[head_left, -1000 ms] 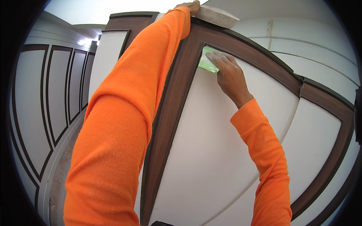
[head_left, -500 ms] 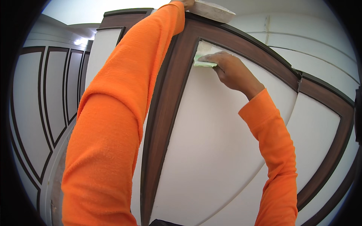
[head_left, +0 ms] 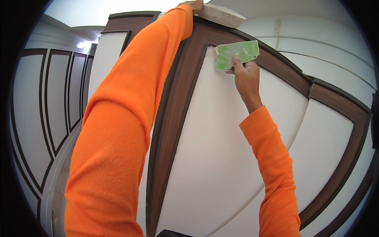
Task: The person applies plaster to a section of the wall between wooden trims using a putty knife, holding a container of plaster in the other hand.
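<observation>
A flat green putty spreader [head_left: 233, 54], smeared with white, is pinched between the thumb and fingers of my right hand [head_left: 248, 77]. It lies near the upper left corner of a white wall panel [head_left: 225, 130], and its upper edge overlaps the dark brown wooden frame [head_left: 272, 57]. High above, at the top edge of the view, my left hand [head_left: 196, 5] closes on the end of a pale, putty-stained trough-like pan [head_left: 221, 15]. The pan sits in front of the frame's top moulding. Most of my left fingers are out of sight.
My raised left sleeve [head_left: 114, 138] covers part of the frame's left side. More white panels [head_left: 61, 94] with dark trim run along a wall at the left. A gap [head_left: 310, 83] cuts the brown top rail at the right.
My right hand has turned the spreader, so its broad green face now shows, and has shifted slightly right. The left hand and pan have barely moved.
</observation>
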Action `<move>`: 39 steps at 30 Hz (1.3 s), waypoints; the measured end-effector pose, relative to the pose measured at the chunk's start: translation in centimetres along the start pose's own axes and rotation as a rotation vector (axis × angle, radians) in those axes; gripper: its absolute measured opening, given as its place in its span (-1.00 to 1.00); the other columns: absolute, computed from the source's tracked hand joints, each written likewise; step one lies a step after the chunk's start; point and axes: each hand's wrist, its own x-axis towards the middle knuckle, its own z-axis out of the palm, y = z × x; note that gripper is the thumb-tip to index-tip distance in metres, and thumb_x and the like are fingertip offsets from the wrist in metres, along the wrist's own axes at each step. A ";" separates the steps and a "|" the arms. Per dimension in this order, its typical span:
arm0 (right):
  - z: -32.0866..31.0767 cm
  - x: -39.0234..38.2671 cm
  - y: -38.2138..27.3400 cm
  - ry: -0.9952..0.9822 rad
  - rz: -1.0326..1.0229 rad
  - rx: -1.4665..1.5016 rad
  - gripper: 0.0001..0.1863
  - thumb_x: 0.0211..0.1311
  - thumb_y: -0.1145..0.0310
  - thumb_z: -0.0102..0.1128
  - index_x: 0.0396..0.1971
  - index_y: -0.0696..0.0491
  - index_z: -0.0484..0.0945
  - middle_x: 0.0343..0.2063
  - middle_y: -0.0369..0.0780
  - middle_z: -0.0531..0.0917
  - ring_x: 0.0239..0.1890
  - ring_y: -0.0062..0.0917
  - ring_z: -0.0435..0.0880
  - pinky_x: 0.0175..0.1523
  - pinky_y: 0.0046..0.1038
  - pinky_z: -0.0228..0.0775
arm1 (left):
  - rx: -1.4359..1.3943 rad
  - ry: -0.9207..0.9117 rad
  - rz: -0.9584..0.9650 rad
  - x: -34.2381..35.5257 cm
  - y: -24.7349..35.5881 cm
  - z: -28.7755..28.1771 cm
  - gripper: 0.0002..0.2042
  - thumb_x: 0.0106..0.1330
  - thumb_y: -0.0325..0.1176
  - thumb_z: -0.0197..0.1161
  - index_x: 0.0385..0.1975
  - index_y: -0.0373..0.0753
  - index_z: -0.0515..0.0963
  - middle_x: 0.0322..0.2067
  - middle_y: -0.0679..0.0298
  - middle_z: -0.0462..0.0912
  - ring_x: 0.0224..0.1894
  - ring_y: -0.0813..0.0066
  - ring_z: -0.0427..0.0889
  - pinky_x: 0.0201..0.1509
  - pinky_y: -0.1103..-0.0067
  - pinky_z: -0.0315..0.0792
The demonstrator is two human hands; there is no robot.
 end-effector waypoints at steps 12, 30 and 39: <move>0.6 0.9 1.6 0.040 -0.070 -0.072 -0.69 0.49 0.34 0.10 -0.11 0.33 0.61 -0.23 -0.12 0.74 -0.29 -0.52 0.74 -0.19 -0.49 0.67 | 0.015 -0.016 0.008 0.2 0.0 1.1 -0.29 0.50 0.20 -0.18 0.35 -0.28 0.45 0.38 -0.08 0.42 0.48 0.01 0.31 0.53 0.34 0.14; -2.0 -1.1 -0.3 -0.065 -0.016 -0.119 -0.70 0.46 0.30 0.16 -0.11 0.27 0.66 -0.32 -0.12 0.74 -0.41 -0.51 0.68 -0.22 -0.46 0.54 | -0.012 -0.007 -0.014 -0.4 0.4 0.6 -0.29 0.52 0.20 -0.15 0.36 -0.32 0.44 0.40 -0.09 0.40 0.48 0.00 0.30 0.55 0.34 0.11; -1.7 -2.3 1.5 -0.203 -0.773 -0.824 -0.35 0.01 0.72 0.24 0.18 -0.06 0.61 0.06 -0.22 0.69 0.16 -0.27 0.62 0.22 -0.26 0.59 | 0.031 -0.030 0.022 0.3 0.2 0.7 -0.27 0.52 0.21 -0.22 0.36 -0.33 0.43 0.41 -0.08 0.38 0.50 0.00 0.27 0.56 0.32 0.08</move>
